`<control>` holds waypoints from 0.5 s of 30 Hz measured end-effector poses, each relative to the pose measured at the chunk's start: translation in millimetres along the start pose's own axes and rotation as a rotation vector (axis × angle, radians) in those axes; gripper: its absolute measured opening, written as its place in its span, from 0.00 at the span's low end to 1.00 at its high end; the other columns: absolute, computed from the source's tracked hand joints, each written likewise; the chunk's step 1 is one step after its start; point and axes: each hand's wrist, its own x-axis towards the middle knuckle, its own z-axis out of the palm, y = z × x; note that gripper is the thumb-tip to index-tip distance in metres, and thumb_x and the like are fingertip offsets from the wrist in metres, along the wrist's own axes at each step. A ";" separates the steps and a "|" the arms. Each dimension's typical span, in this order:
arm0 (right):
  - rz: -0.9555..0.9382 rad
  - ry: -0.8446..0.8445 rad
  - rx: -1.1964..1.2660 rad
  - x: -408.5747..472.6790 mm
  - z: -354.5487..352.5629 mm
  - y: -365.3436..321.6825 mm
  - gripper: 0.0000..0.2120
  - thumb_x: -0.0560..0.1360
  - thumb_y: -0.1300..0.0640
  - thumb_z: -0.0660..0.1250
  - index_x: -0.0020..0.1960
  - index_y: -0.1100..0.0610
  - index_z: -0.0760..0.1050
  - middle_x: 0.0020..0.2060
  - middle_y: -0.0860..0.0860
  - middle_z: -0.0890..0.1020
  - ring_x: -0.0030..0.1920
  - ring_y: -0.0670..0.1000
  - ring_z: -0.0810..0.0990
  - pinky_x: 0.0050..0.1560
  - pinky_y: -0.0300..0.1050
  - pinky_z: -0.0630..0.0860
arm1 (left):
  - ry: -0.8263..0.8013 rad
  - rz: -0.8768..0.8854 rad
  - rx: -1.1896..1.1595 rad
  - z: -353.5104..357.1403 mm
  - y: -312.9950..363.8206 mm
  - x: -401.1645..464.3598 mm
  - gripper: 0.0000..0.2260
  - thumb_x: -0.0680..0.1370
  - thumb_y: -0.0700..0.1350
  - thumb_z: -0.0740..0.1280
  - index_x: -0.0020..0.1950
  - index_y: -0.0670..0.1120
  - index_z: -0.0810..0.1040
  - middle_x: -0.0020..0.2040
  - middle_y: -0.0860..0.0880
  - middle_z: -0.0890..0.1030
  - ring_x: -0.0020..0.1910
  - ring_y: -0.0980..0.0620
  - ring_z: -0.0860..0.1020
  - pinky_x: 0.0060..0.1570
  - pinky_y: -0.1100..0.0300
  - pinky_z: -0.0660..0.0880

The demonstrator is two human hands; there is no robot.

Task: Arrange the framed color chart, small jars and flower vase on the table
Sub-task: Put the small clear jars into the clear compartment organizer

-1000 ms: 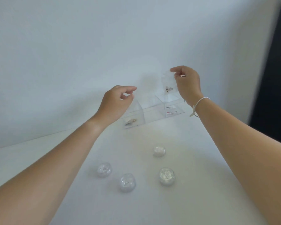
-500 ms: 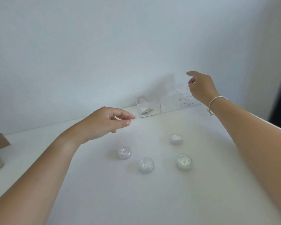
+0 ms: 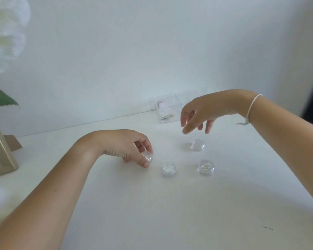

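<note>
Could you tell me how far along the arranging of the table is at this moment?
Little looks settled. In hand: the left hand pinches one jar; the right hand hovers open above another. Left: two loose jars, the gold frame and flower at the edge.

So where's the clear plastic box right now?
In the head view the clear box sits at the back of the table against the wall, right of centre, just behind the right hand and beyond the four jars.

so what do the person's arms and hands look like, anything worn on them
Both forearms are bare, with no sleeves in view. The right hand has a thin white string bracelet at the wrist, its knotted end hanging loose. The left hand shows no rings, watch or bracelet.
</note>
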 end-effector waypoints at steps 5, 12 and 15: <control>0.145 -0.217 -0.199 -0.8 15.5 -14.9 0.19 0.67 0.53 0.74 0.56 0.56 0.75 0.43 0.47 0.75 0.42 0.49 0.77 0.44 0.45 0.82 | 0.012 0.003 0.002 -1.0 -1.0 1.5 0.10 0.66 0.46 0.75 0.43 0.57 0.79 0.45 0.56 0.78 0.35 0.54 0.76 0.40 0.65 0.71; 0.147 -0.220 -0.223 6.2 18.2 -9.7 0.10 0.69 0.65 0.70 0.49 0.57 0.74 0.47 0.56 0.77 0.36 0.49 0.77 0.39 0.39 0.81 | 0.094 0.033 -0.018 -2.1 -0.7 3.8 0.10 0.68 0.45 0.73 0.44 0.58 0.79 0.43 0.57 0.79 0.37 0.55 0.77 0.41 0.65 0.71; 0.100 -0.152 -0.160 4.9 8.6 -7.9 0.10 0.69 0.64 0.69 0.48 0.56 0.75 0.46 0.55 0.77 0.34 0.47 0.78 0.37 0.36 0.80 | 0.173 0.085 -0.050 -4.0 4.2 7.3 0.09 0.69 0.45 0.72 0.46 0.57 0.79 0.46 0.57 0.78 0.36 0.60 0.76 0.40 0.66 0.69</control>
